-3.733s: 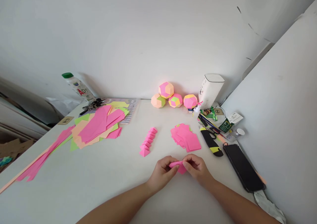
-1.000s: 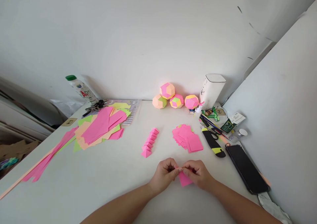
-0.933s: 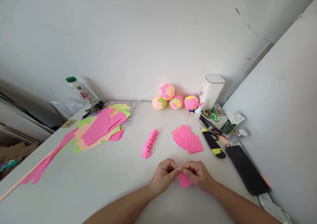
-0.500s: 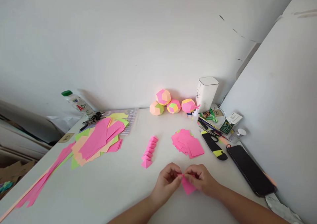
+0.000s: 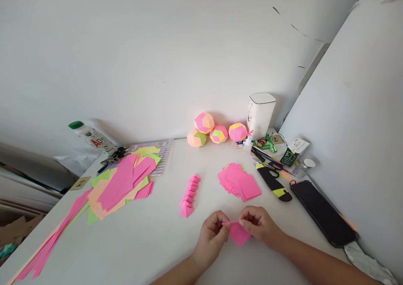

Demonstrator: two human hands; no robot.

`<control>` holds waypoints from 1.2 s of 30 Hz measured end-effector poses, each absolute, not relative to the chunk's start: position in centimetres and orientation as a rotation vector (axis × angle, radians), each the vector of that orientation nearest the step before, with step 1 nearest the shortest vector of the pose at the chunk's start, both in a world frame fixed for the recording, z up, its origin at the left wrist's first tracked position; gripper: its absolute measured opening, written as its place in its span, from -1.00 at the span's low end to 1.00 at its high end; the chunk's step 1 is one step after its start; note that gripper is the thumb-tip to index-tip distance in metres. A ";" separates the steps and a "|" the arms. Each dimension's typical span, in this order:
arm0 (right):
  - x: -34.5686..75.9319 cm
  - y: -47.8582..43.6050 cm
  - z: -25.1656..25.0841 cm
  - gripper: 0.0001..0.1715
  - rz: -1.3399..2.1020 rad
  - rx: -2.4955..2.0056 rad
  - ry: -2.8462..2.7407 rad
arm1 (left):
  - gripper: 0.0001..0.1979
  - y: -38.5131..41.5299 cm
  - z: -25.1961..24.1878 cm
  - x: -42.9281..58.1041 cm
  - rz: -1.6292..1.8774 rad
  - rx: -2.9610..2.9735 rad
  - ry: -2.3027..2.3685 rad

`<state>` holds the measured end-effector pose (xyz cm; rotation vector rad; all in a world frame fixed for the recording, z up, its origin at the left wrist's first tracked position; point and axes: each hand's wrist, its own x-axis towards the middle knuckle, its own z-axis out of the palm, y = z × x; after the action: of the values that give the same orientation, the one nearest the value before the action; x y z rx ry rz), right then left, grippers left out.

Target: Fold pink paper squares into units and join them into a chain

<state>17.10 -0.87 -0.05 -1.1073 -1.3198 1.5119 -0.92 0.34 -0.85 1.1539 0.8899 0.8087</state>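
A pink square of paper (image 5: 239, 234) is held up just above the table, one corner pointing down toward me. My left hand (image 5: 211, 236) pinches its left corner between thumb and fingers. At the upper right edge my right hand (image 5: 260, 225) pinches it the same way. The top edge between the hands looks folded over. Beyond my hands lies a loose pile of pink paper squares (image 5: 239, 181). Left of that pile, a row of folded pink paper pieces (image 5: 189, 194) leans together in a slanting line.
Faceted paper balls (image 5: 204, 122) sit by the wall beside a white container (image 5: 261, 115). To the right lie a black and yellow cutter (image 5: 273, 183) and a black phone (image 5: 324, 213). Coloured paper sheets (image 5: 119, 184), long paper strips (image 5: 56, 230) and a tilted bottle (image 5: 92, 137) are at left.
My hands have moved apart along the paper's top edge, the right one shifting slightly away from the left. More of that edge shows between them. The camera view has tilted a little.
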 end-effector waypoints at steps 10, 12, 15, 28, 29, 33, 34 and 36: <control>17.2 -0.7 0.2 -0.72 1.578 -1.056 -1.136 | -0.72 0.5 -0.8 -1.1 0.861 1.072 0.908; 17.1 -0.8 0.3 -0.76 1.582 -1.053 -1.183 | -0.73 0.4 -0.7 -1.0 0.852 1.088 0.904; 16.9 -1.0 0.3 -0.82 1.510 -1.089 -1.367 | -0.74 0.3 -0.6 -0.9 0.813 1.148 0.900; 16.9 -1.2 -0.3 -0.89 1.408 -1.178 -1.517 | -0.83 0.1 -0.5 -0.8 0.764 1.373 0.989; 17.0 -1.1 -0.2 -0.89 1.428 -1.173 -1.482 | -0.82 0.1 -0.6 -0.9 0.783 1.330 0.970; 17.1 -0.9 0.2 -0.87 1.485 -1.149 -1.385 | -0.77 0.3 -0.8 -1.1 0.883 1.192 0.887; 17.1 -0.9 0.2 -0.87 1.488 -1.145 -1.375 | -0.76 0.3 -0.7 -1.1 0.902 1.163 0.870; 17.1 -0.9 0.2 -0.87 1.483 -1.146 -1.379 | -0.77 0.3 -0.6 -1.1 0.910 1.146 0.841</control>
<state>17.11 -0.92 0.20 -1.1465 -1.3791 1.4833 -1.07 0.27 -0.59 1.1456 0.8414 0.9099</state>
